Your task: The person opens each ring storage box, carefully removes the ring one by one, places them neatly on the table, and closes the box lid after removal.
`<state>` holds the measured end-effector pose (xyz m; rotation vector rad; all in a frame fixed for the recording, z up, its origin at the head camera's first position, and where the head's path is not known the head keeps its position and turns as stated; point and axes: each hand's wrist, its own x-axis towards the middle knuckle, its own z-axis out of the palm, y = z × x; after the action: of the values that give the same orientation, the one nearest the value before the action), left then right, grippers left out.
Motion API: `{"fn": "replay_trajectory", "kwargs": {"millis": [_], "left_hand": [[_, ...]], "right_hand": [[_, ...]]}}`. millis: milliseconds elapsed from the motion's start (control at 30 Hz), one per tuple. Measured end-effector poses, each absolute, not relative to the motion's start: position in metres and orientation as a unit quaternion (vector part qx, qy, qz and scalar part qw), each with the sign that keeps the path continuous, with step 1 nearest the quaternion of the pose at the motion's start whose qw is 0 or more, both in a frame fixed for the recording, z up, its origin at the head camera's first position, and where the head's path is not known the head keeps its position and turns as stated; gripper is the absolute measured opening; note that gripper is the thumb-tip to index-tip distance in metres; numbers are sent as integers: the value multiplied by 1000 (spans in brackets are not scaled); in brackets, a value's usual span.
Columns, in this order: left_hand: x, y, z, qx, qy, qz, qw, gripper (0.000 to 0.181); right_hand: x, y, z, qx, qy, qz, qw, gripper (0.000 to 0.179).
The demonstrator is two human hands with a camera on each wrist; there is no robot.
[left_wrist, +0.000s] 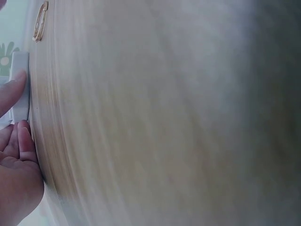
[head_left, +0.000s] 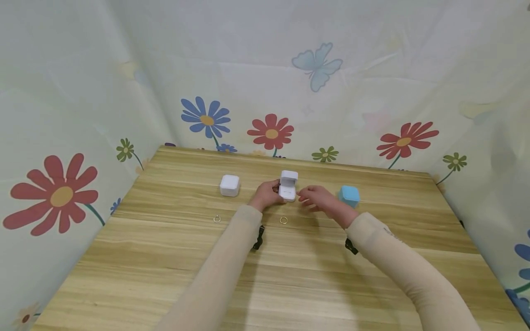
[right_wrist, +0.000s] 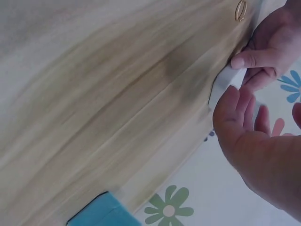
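A small white ring box (head_left: 287,194) stands with its lid raised near the back middle of the table. My left hand (head_left: 267,195) grips it from the left, thumb on the front side in the left wrist view. Inside, a thin ring-like shape lies on the white cushion, too small to make out well. My right hand (head_left: 319,200) hovers just right of the box, fingers relaxed and loosely bent; I see nothing between them. In front of the box lies a gold ring (head_left: 283,220). Another ring (head_left: 217,219), with a small setting, lies farther left.
A closed white box (head_left: 229,185) stands left of my left hand. The blue box (head_left: 349,196) sits behind my right wrist, close to the forearm. Flower-printed cloth (head_left: 232,73) walls in the back and sides of the wooden table (head_left: 290,285).
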<state>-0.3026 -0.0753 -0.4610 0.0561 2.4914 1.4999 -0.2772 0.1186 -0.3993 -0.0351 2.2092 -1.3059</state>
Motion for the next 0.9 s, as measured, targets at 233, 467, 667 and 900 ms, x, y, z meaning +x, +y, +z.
{"fn": "replay_trajectory", "kwargs": {"millis": [233, 467, 667, 900], "left_hand": [[-302, -75, -459, 13, 855, 505, 114, 80], [-301, -74, -458, 10, 855, 506, 115, 79], [-300, -73, -458, 7, 854, 507, 118, 79], [-299, -74, -457, 8, 851, 512, 115, 79]], "right_hand": [[-289, 120, -402, 11, 810, -526, 259, 60], [-298, 121, -408, 1, 795, -548, 260, 65], [-303, 119, -411, 1, 790, -554, 262, 72], [-314, 111, -418, 14, 773, -580, 256, 74]]}}
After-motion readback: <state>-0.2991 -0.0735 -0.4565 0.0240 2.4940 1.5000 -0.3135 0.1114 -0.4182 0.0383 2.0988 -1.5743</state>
